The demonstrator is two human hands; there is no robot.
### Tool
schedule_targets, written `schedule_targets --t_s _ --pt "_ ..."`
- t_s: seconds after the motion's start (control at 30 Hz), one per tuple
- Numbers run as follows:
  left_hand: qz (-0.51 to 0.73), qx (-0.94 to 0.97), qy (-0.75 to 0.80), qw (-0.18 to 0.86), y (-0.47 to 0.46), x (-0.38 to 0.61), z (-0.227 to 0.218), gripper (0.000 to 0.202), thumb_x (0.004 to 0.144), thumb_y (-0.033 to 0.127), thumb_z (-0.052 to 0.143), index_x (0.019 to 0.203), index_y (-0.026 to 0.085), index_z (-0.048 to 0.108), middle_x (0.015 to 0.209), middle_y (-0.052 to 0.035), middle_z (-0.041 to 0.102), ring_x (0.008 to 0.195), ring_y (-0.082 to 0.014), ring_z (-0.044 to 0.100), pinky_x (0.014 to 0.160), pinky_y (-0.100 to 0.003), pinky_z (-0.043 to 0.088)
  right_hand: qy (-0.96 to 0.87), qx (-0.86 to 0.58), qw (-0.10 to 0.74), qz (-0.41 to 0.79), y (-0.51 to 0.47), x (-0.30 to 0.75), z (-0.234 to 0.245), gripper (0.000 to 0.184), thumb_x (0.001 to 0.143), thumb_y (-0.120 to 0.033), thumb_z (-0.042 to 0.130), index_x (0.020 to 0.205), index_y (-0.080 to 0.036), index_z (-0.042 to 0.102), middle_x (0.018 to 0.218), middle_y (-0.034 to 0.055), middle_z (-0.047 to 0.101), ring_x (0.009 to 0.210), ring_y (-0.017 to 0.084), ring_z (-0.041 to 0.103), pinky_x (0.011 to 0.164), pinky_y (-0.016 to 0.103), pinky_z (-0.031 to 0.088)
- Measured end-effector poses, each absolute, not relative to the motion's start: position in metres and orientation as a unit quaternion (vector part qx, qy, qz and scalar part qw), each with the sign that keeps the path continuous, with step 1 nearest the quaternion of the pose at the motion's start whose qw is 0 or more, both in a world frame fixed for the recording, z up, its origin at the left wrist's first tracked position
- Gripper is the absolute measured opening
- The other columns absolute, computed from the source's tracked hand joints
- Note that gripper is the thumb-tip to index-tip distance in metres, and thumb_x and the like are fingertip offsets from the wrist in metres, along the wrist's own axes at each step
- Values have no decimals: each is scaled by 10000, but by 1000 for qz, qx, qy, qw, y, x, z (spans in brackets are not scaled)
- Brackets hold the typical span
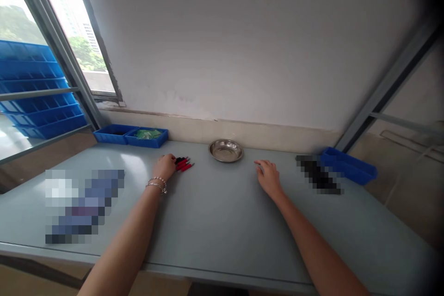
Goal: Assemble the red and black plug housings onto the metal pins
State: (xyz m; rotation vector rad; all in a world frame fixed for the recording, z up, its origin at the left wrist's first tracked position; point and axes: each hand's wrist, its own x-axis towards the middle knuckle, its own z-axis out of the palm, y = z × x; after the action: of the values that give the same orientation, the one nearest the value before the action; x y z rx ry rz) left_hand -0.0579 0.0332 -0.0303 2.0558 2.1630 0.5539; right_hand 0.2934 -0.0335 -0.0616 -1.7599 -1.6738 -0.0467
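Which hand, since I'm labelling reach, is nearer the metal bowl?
Right. The right hand is just to the right of the metal bowl, not touching it; the left hand is farther off to its left, by the red items.

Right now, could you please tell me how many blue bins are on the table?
3: the left bin and, beside it, the green-filled bin, both at the back left; the right bin at the far right.
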Motion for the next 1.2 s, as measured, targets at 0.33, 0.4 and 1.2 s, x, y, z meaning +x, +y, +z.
schedule_targets --t_s 0.33,0.4,1.2 --pt "173 647 739 71 33 -55 -29 277 863 209 371 965 111 609 1062 -197 614 1041 -299 552 820 -378 435 -584 -685 435 21 -27 318 -57 297 754 -245 395 822 -158 671 813 99 634 714 194 550 738 342 411" --pt "176 649 736 73 34 -56 -30 268 864 210 378 967 109 604 1066 -188 617 1047 -295 553 832 -378 433 -559 -689 458 51 -28 322 -53 286 738 -260 400 780 -165 666 810 95 648 713 191 565 727 329 412" --pt "209 659 718 82 35 -59 -36 219 844 200 406 892 135 610 1006 -196 636 1044 -319 559 847 -460 446 -536 -682 488 93 -33 325 -47 204 703 -299 474 670 -182 638 762 89 685 668 192 580 663 315 416"
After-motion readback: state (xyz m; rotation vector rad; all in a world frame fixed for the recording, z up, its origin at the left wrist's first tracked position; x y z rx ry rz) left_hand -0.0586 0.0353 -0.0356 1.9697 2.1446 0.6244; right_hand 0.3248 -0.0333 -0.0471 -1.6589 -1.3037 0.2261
